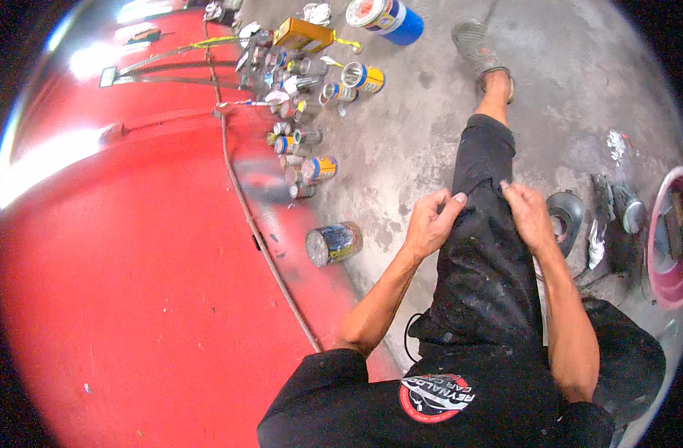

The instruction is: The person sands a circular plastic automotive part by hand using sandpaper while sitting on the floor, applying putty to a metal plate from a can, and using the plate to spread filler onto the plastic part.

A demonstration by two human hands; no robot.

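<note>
Trouser leg (485, 243) in left hand (431, 223), right hand (529, 215)

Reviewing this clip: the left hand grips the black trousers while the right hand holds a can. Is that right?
Not quite. The mistake is about the right hand: the head view shows it gripping the trousers too. The left hand grips them, as you said.

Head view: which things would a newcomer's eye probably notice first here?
Probably the large red wall, which fills the left side. Next, many cans crowd the grey floor along it, toward the top. Right of centre, the left hand and right hand pinch the black trouser leg from either side.
</note>
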